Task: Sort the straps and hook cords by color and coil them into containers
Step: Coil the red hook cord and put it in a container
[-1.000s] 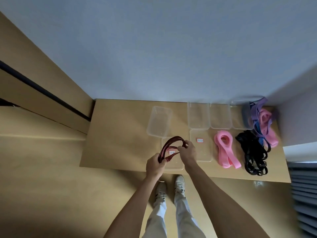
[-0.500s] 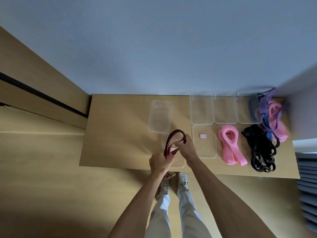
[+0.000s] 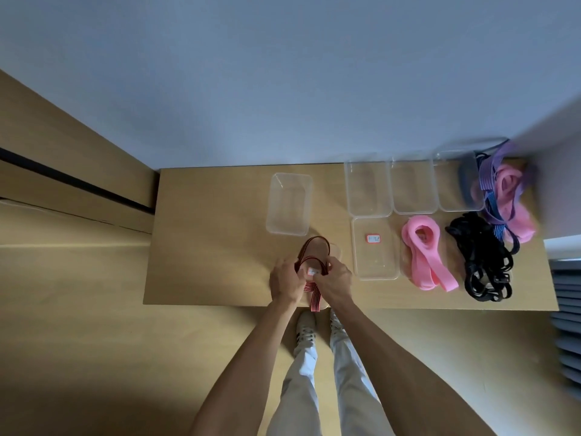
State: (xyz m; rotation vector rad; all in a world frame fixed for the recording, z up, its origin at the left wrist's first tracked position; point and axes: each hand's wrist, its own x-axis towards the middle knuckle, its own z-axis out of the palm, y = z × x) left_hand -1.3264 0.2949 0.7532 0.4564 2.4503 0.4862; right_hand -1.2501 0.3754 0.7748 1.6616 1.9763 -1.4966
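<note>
Both the left hand (image 3: 284,283) and right hand (image 3: 334,283) pinched the red striped strap (image 3: 314,297), seemingly over a clear container (image 3: 334,251); light and floppy, it was best held at its gathered loops.

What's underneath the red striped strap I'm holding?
A clear container sits under the red striped strap, which the left hand and right hand grip. The hands cover most of the container's inside.

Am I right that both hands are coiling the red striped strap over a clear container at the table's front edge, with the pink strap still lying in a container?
Not quite. The head view shows the pink strap lying on the bare table, beside the labelled container, not in one. Both the left hand and right hand do hold the red striped strap.
</note>
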